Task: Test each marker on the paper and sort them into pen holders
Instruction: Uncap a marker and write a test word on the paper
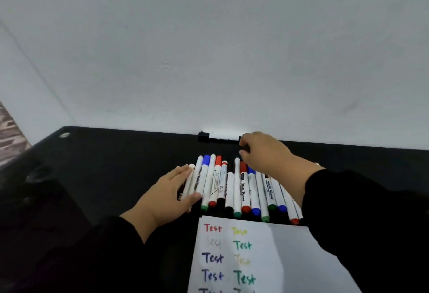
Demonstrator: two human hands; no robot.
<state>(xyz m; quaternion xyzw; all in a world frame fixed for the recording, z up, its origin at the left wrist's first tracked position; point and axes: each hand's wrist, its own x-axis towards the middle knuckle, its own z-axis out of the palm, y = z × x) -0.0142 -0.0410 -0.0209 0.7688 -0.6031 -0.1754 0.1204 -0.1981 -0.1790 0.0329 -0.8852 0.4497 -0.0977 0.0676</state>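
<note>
While my left hand (173, 190) lies flat against the marker row (236, 188), right hand (262, 151) curls at a black marker (220, 136) by the wall; grip unclear. Paper (267, 258) nearest me. Risk: sleeve scatters row.

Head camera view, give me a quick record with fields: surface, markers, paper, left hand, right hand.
surface: black table against a pale wall
markers: row of white-barrelled markers lying side by side, with red, blue, green and black ends
paper: white sheet nearer than the row, "Test" written in red, blue, green and faint yellow
left hand: left hand flat, fingers straight against the left end of the row
right hand: right hand reaching beyond the row, fingers curled by a black-ended marker at the wall; grip unclear
</note>
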